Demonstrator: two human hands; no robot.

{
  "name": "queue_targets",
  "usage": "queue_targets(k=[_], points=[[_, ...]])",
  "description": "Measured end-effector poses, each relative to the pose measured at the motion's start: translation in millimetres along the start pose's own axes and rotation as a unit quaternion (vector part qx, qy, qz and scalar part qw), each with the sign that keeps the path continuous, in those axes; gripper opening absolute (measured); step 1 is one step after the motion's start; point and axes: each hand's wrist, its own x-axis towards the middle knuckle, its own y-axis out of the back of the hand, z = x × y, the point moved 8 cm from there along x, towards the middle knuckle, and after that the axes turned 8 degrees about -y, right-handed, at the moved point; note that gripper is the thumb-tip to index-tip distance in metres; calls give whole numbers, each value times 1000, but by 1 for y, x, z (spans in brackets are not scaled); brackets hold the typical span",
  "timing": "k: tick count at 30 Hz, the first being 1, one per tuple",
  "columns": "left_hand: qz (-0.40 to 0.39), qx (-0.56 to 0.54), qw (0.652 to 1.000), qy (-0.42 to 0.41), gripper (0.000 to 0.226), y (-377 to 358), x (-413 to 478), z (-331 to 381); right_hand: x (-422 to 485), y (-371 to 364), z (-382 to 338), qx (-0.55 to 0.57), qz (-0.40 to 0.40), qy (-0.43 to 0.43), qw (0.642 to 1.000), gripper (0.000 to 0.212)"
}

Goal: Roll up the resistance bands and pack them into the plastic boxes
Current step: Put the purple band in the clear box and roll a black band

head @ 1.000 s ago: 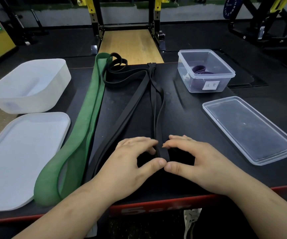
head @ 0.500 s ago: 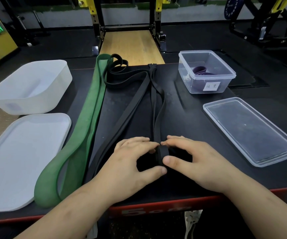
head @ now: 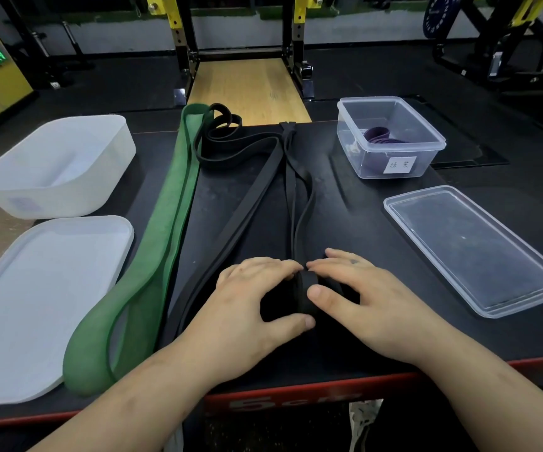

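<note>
1. The left hand [head: 250,301] sits at lower centre of the frame, forearm coming in from the lower left. Its fingers arch over the far side of a small black roll [head: 306,290] and its thumb hooks round the near side.
2. The right hand [head: 368,301] mirrors it, forearm entering from the lower right. Its thumb presses on top of the roll and its fingers curl over the far edge, so both hands pinch the roll between them.
3. The roll is the near end of a thin black band [head: 296,197], which runs from the hands up the table [head: 361,216] to its far edge.
4. A wider black band [head: 247,207] lies just left of it, and a green band [head: 166,230] lies further left, slanting from lower left to upper centre.
5. At upper right a clear box [head: 426,158] holds a purple band [head: 377,135]; its clear lid [head: 472,249] lies below it.
6. At left are a white box [head: 51,197] and, below it, a white lid [head: 35,305].
</note>
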Motion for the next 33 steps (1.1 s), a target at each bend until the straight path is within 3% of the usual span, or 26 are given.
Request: queue_targets(k=[12,15,18,27,33], points=[[-26,-3,999,38,82,1,11,-8,-4,2,-5,-7,-56,21,998,71],[-24,-3,999,35,82,0,14,-7,0,-1,2,-13,-47,-3,999,82],[-26,-2,999,31,84,-1,16,-8,3,-2,2,-14,-26,-8,1000,78],[-59,-10,997,48,81,-2,11,-12,8,2,1,-6,-17,-7,1000,71],[-45,-20,999,14,65,2,7,-5,0,1,4,3,-21,8,1000,81]])
